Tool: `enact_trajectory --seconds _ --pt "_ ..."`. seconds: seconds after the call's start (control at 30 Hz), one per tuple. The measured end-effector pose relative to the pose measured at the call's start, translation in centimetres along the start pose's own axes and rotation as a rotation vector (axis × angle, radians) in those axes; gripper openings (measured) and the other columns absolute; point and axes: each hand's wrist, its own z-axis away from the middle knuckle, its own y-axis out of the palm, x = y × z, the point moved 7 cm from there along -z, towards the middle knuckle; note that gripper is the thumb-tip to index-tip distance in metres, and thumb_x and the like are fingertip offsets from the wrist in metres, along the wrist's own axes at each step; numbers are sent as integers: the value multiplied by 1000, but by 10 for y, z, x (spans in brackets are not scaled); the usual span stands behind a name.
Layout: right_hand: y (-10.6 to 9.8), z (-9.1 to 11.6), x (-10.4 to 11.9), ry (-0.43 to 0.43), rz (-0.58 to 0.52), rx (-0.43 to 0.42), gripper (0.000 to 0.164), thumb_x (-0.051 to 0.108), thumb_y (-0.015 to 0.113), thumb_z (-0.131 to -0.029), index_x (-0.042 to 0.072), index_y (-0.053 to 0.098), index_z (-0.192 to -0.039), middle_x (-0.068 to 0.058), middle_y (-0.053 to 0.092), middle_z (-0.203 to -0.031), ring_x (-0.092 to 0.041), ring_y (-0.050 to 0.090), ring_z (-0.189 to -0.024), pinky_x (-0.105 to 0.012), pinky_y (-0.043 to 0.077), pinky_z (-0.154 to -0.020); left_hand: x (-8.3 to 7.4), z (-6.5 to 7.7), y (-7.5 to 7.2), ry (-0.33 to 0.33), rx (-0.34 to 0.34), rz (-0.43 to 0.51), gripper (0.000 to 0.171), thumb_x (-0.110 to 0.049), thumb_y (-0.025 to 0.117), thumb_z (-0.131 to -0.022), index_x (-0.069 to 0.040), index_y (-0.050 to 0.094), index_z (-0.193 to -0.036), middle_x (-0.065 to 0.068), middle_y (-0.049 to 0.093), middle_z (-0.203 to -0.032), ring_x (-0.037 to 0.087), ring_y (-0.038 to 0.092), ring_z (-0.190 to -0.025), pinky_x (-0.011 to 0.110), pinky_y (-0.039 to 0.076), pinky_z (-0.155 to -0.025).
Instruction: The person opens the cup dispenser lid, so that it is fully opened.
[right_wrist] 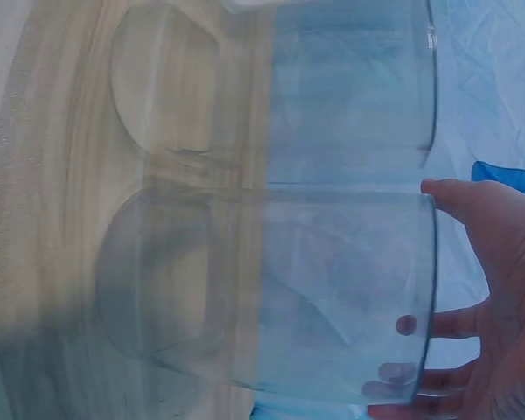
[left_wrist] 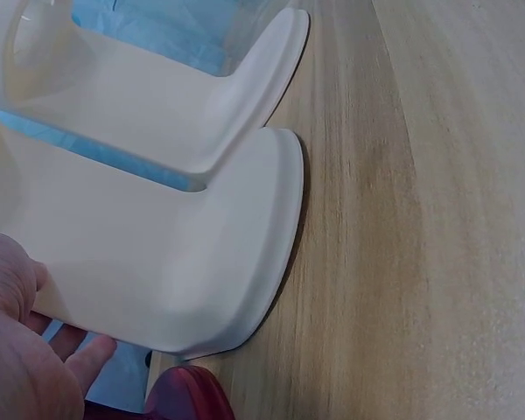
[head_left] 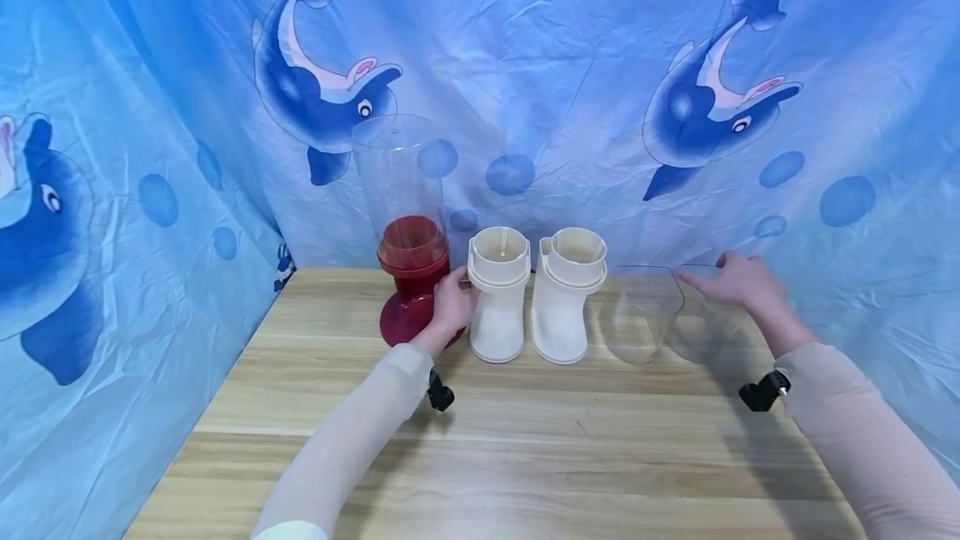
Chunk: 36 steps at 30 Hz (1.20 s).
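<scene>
right hand (right_wrist: 514, 302) wide round clear container (right_wrist: 341, 271)

Gripped by the left hand (head_left: 455, 300), cream boot (head_left: 497, 319) in smooth, matt-looking plastic; just beside that grip, glossy red boot (head_left: 403, 323). In the right hand (head_left: 742, 282), clear, shiny container (right_wrist: 332, 280), plastic or glass. Nearer than both grips, smooth wood-grain table (head_left: 510, 457); beyond, creased cloth (head_left: 577, 65).

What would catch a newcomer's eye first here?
Probably the red base, left of two white bases, topped by a tall clear cylinder. Behind them, big blue dolphins decorate the curtain. At right, the right hand grips a see-through container.
</scene>
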Motion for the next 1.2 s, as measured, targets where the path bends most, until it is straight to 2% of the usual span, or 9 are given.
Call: enact_trajectory --seconds 0.1,0.2,0.33,0.5,0.67,0.83,1.07,1.2 --pt "-4 -2 3 -5 -13 22 120 87 38 -94 -18 32 -151 -55 29 -148 -73 39 -129 -75 51 -85 0 2 -1 4 5 18 30 -11 70 -101 -5 72 -130 17 79 -121 33 76 -115 47 58 -109" --pt "-15 -3 10 -28 -34 3 116 82 37 -99 -21 28 -152 -58 22 -149 -75 32 -132 -80 46 -94 3 6 -4 15 22 60 34 -15 70 -102 -6 69 -135 17 76 -129 32 74 -120 47 58 -109" --pt "-34 -3 25 -52 -41 -66 113 80 37 -100 -20 30 -152 -57 26 -148 -74 35 -130 -80 45 -96 9 12 -12 33 34 96 38 -16 70 -103 -6 67 -139 15 73 -136 31 72 -124 45 59 -109" --pt "-53 -2 55 -86 -41 -129 114 84 37 -96 -14 33 -153 -54 28 -149 -70 39 -129 -79 45 -94 24 25 -30 57 56 90 35 -17 72 -102 -4 70 -134 17 74 -134 31 73 -123 46 59 -108" --pt "-65 -2 98 -154 -51 -176 108 82 44 -96 -9 39 -152 -46 39 -151 -65 42 -134 -78 45 -99 44 38 -50 56 44 63 34 -15 74 -100 -4 71 -133 16 76 -130 32 74 -121 47 61 -105" --pt "-70 0 150 -243 -102 -198 91 68 55 -100 -7 43 -151 -41 47 -148 -60 46 -134 -74 46 -103 68 45 -70 -1 20 98 33 -12 74 -100 -2 71 -131 20 75 -128 35 74 -119 47 62 -102" --pt "-67 -1 223 -370 -187 -202 76 55 61 -101 -2 48 -149 -33 53 -150 -51 50 -138 -67 46 -111 98 44 -100 -72 -78 72 32 -11 76 -99 0 71 -129 22 76 -125 36 74 -118 46 62 -101" --pt "-65 2 261 -426 -226 -187 76 52 66 -99 1 47 -152 -29 54 -153 -48 52 -140 -64 47 -113 108 39 -112 -85 -114 54 36 -11 76 -98 3 69 -131 25 74 -127 38 73 -119 48 62 -101"
